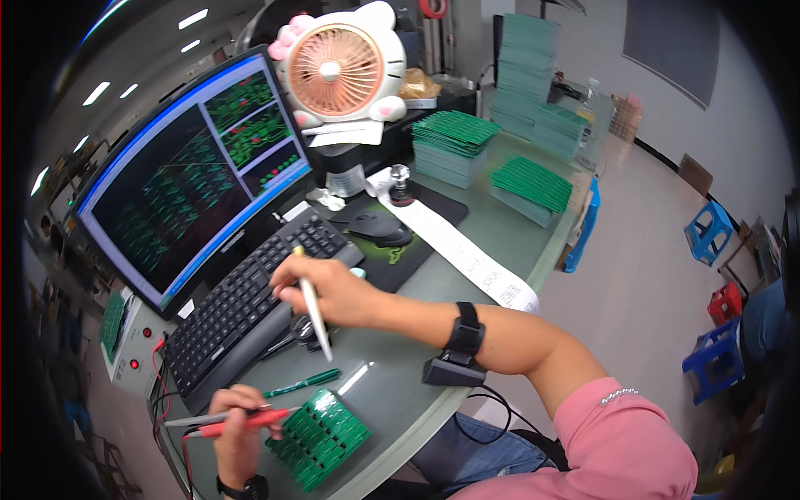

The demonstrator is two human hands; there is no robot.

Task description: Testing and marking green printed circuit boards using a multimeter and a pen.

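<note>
Along the near edge of a grey-green desk (392, 358), a green circuit-board panel (318, 442) is lying just right of the person's left hand (236, 439) and slightly closer to the body, its longer sides appearing to run from upper right to lower left. The left hand, the nearer of the two, is gripping a red test probe (213, 430), whose tip is pointing rightward toward the panel's upper-left edge; a slim grey implement (193, 419) is jutting leftward beside it. Whether the fingertips are touching the panel cannot be told. Beyond a green pen (302, 382), the right hand (337, 292) is hovering near the black keyboard (254, 308), fingers pinched around a white pen-shaped tool (312, 308), its yellow end raised, its lower end slanting toward the panel's side of the desk.
</note>
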